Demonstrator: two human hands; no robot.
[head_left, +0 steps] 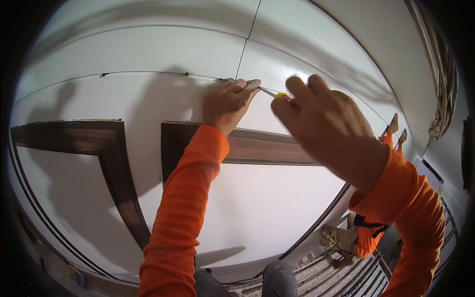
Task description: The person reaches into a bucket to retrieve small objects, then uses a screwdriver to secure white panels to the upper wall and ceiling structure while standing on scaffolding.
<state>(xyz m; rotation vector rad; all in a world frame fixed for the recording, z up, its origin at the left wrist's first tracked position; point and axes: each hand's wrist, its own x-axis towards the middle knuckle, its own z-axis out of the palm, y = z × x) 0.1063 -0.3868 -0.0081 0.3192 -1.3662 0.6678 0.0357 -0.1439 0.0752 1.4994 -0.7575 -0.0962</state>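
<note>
In the head view, a yellow-handled tool [281, 94] is held by the right hand [331, 123], its handle being pinched between thumb and fingers, with most of it covered by them. The thin shaft is pointed leftward from these fingers, and its tip is brought to the fingertips of the left hand [227, 101]. The left fingers are bent and drawn close together against the white panel [277, 116], at a long seam [148, 72]; whether anything small is pinched there cannot be told. Left of the left fingers, two dark dots [186, 74] are spaced along that seam. Below both sets of fingers, a dark brown frame [277, 148] is fixed to the panel; another brown frame [111, 158] is seen farther to the lower left. Well below and right of the right fingers, a slatted platform [341, 279] and a co-worker in orange [367, 240] can be seen.
</note>
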